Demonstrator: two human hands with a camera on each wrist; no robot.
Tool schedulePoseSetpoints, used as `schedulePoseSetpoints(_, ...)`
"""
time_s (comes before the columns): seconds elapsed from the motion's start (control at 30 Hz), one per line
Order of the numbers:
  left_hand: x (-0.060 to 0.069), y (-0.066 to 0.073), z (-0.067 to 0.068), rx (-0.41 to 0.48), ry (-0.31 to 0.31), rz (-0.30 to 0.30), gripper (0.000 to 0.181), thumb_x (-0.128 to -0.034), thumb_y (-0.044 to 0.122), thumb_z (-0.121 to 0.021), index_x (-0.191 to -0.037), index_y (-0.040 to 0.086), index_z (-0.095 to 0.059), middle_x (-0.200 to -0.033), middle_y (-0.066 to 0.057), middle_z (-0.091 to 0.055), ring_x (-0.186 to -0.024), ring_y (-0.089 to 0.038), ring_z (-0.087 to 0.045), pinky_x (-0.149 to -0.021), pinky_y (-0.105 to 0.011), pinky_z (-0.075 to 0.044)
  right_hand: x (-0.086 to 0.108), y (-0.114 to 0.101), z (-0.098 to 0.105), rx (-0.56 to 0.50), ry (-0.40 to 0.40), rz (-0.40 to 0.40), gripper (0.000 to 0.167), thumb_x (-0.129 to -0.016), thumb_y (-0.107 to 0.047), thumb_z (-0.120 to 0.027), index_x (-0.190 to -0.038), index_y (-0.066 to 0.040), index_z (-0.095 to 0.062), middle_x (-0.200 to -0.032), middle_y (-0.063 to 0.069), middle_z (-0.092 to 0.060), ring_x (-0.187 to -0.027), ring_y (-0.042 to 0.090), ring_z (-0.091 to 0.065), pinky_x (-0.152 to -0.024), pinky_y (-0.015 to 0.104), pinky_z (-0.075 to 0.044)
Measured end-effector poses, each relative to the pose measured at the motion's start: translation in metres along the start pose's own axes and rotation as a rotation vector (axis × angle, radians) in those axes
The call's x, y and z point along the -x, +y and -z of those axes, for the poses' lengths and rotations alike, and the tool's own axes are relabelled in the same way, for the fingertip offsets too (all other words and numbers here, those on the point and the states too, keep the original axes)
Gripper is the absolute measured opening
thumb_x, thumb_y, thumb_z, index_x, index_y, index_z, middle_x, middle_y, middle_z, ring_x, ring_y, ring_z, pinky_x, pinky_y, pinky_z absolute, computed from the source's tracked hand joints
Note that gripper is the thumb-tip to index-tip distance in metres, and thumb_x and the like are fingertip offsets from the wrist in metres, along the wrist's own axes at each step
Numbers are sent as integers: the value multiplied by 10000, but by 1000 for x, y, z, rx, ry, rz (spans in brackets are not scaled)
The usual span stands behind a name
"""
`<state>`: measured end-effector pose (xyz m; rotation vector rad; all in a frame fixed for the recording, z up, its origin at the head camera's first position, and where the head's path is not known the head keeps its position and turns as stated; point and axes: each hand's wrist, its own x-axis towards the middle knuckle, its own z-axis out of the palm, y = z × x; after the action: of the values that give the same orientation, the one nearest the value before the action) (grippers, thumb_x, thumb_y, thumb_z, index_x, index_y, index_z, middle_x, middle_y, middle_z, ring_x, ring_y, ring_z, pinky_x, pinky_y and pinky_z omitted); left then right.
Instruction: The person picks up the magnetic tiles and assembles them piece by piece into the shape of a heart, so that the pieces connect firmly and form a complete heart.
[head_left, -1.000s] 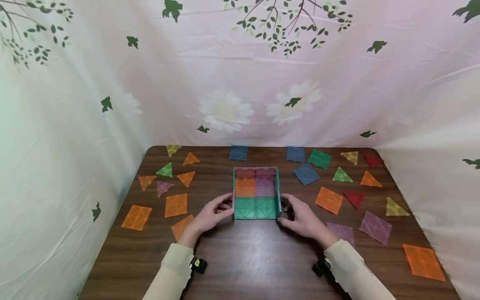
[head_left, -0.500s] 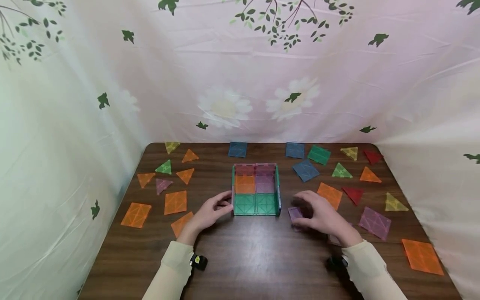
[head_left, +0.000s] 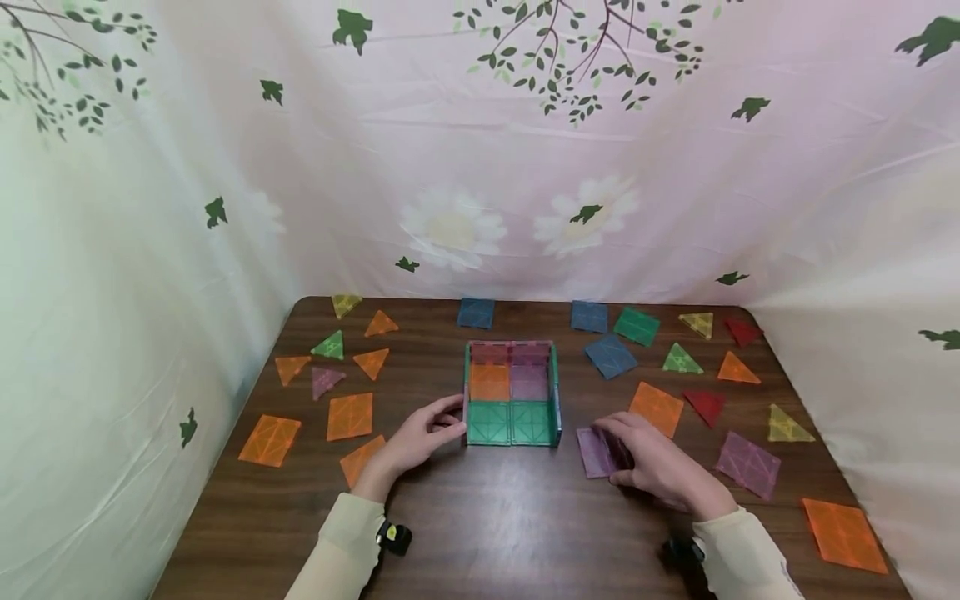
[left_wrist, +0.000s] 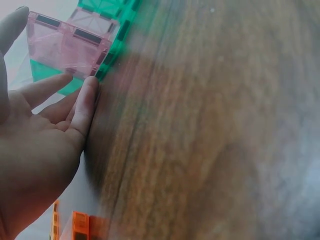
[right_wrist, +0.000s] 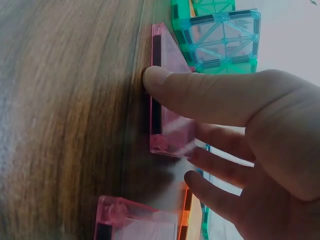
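A small box of magnetic tiles (head_left: 512, 423) stands mid-table, with two green squares at its front and an orange and a purple one behind. Tiles form upright walls at its back and sides. My left hand (head_left: 420, 437) touches the left wall with extended fingers; in the left wrist view that wall (left_wrist: 65, 47) is pink. To the right of the box, my right hand (head_left: 656, 458) pinches a purple square tile (head_left: 592, 454) low at the table. Its thumb presses one edge in the right wrist view, with the other fingers at the opposite side.
Loose orange squares (head_left: 350, 416) and several triangles lie to the left. Blue squares (head_left: 611, 357), a green square (head_left: 637, 326), red and yellow triangles, and another purple square (head_left: 748, 465) are scattered at the back and right. A fabric backdrop (head_left: 510, 167) surrounds the table.
My right hand has left the box's right wall and moved right. It now holds a purple tile there, slightly nearer me than half a second ago. My left hand stays at the left wall.
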<state>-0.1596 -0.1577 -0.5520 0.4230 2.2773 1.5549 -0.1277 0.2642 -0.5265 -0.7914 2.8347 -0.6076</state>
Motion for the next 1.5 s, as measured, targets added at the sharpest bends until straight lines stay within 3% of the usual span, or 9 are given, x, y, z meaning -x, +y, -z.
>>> schedulePoseSetpoints(0.2, 1, 0, -4, 6, -2, -7, 594, -1055, 303, -664, -1571, 75, -477, -1536, -116, -547, -1216, -254, -611, -982, -397, -522, 5, -2, -1, 3, 25, -43, 793, -697, -157, -992, -1396, -35, -640, -1264, 35, -562, -1215, 281, -478, -992, 515, -514)
schedulePoseSetpoints(0.4, 0, -5, -4, 14, -13, -8, 597, -1050, 321, -672, -1564, 78, -488, -1523, -112, -557, -1202, -238, -616, -967, -360, -527, 10, 5, 1, -73, 136, 12, 529, -759, -61, -943, -1230, -146, -717, -1142, -58, -600, -1066, 165, -585, -871, 401, -552)
schedulePoseSetpoints(0.57, -4, -5, -2, 34, -9, -21, 582, -1052, 276, -670, -1560, 62, -484, -1532, -141, -544, -1215, -281, -614, -969, -385, -528, 8, 14, 10, -285, 220, 11, 335, -872, -69, -859, -1110, -256, -716, -1025, -102, -679, -882, 68, -617, -761, 278, -544)
schedulePoseSetpoints(0.7, -4, -4, 0, 31, 4, -4, 580, -1050, 246, -671, -1561, 53, -478, -1538, -147, -538, -1218, -297, -614, -958, -396, -531, 8, 14, 21, -536, 246, 4, 227, -941, -28, -777, -1100, -177, -714, -929, -21, -682, -768, 95, -588, -651, 267, -508)
schedulePoseSetpoints(0.9, -1, -3, 1, 42, 11, 1, 580, -1049, 232, -670, -1561, 43, -475, -1541, -159, -533, -1217, -305, -614, -959, -408, -529, -3, -5, 48, -712, 311, 124, 239, -959, 118, -671, -1115, -62, -685, -923, 27, -652, -724, 138, -564, -586, 295, -488)
schedulePoseSetpoints(1.1, 0, -4, 3, 30, 7, 3, 590, -1044, 294, -681, -1556, 71, -491, -1536, -136, -541, -1207, -266, -619, -969, -389, -524, -28, -50, 61, -828, 323, 300, 285, -950, 192, -615, -1118, -25, -691, -1038, 68, -700, -757, 153, -626, -600, 307, -553)
schedulePoseSetpoints(1.23, 0, -5, 3, 27, -5, -4, 607, -1042, 318, -683, -1561, 73, -484, -1540, -130, -538, -1211, -258, -615, -968, -357, -525, -42, -85, 65, -808, 301, 329, 265, -965, 133, -651, -1108, -81, -715, -1005, 85, -700, -772, 165, -625, -615, 299, -551)
schedulePoseSetpoints(1.33, -2, -5, 2, 27, -8, 0, 614, -1041, 347, -684, -1566, 99, -486, -1540, -97, -542, -1210, -229, -614, -964, -326, -528, -53, -107, 62, -675, 308, 288, 234, -990, 12, -700, -1105, -191, -723, -992, 9, -695, -794, 124, -611, -648, 289, -537)
schedulePoseSetpoints(1.5, -2, -6, 1, 20, -13, 3, 610, -1046, 350, -677, -1569, 105, -483, -1542, -89, -539, -1213, -218, -611, -979, -341, -530, -71, -127, 43, -404, 377, 311, 203, -969, -48, -754, -1100, -201, -721, -1020, -82, -681, -832, 60, -615, -686, 286, -551)
